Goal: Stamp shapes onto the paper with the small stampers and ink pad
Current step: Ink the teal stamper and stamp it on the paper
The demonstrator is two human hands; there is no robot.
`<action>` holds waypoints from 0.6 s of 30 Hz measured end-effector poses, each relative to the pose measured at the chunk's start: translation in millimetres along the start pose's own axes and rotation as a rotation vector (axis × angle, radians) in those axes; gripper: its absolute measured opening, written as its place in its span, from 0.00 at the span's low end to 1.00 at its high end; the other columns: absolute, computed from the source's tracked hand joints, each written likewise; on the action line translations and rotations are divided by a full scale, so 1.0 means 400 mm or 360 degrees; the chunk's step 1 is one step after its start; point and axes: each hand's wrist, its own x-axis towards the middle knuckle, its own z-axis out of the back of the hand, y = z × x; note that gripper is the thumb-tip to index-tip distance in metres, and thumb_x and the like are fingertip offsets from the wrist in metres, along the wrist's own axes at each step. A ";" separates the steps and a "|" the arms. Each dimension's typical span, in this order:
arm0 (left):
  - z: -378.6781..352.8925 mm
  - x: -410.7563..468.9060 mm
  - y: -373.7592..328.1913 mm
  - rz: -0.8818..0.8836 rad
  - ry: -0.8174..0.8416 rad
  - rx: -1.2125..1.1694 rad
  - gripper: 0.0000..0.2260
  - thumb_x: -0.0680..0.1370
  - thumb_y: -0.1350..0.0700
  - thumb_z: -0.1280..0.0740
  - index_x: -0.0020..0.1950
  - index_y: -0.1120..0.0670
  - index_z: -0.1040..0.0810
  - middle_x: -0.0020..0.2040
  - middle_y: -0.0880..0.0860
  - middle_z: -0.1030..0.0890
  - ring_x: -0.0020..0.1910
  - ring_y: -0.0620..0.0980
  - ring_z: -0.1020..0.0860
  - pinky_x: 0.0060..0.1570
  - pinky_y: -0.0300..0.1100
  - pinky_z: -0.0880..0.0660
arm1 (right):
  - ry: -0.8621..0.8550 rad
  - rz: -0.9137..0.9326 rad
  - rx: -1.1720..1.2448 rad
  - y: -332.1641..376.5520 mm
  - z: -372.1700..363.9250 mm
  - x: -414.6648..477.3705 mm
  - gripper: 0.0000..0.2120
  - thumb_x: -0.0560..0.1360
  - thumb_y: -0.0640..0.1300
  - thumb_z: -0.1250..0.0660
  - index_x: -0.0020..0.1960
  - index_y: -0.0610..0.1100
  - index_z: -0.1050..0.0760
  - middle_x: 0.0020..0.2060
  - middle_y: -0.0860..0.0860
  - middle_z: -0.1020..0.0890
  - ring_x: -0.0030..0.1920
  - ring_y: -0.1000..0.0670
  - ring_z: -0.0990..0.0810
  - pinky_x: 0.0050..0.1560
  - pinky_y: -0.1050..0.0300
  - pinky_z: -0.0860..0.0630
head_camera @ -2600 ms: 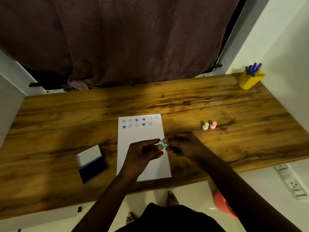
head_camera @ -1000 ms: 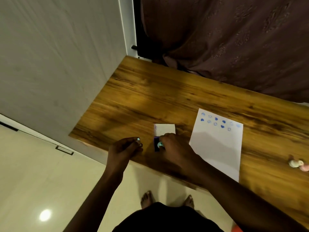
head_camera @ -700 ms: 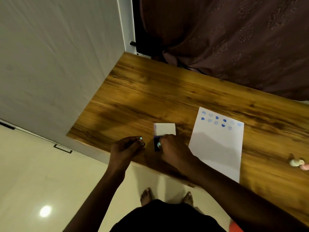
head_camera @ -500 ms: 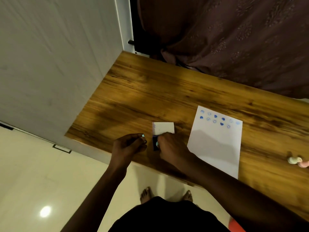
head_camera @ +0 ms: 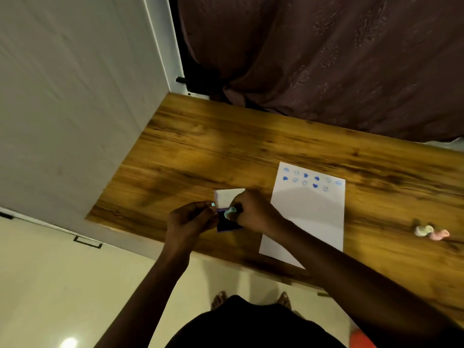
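Note:
The open ink pad [head_camera: 227, 226] lies near the table's front edge, its white lid [head_camera: 227, 197] folded back. My right hand [head_camera: 251, 209] pinches a small teal stamper [head_camera: 230, 211] just above the dark pad. My left hand [head_camera: 190, 222] is beside the pad on its left, fingers closed on a tiny teal cap [head_camera: 213, 204]. To the right lies the white paper [head_camera: 308, 217] with two rows of blue stamped shapes along its far edge. Two more stampers, a cream one [head_camera: 423, 231] and a pink one [head_camera: 438, 234], rest on the table at the far right.
The wooden table [head_camera: 226, 151] runs against a white wall on the left and a dark curtain [head_camera: 326, 59] behind. Its front edge is right under my wrists. My bare feet show on the floor below.
The teal stamper has come up off the ink pad in my right hand. My left hand has moved closer to the pad, still holding the cap. The view has shifted slightly.

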 end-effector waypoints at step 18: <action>-0.329 0.017 0.032 0.0146 0.0233 0.0094 0.04 0.78 0.62 0.26 0.50 0.56 0.12 0.46 0.57 0.11 0.47 0.58 0.12 0.43 0.39 0.16 | -0.0696 -0.0751 0.1614 -0.392 0.264 -0.209 0.13 0.70 0.42 0.23 0.49 0.34 0.17 0.37 0.42 0.15 0.38 0.46 0.20 0.44 0.53 0.21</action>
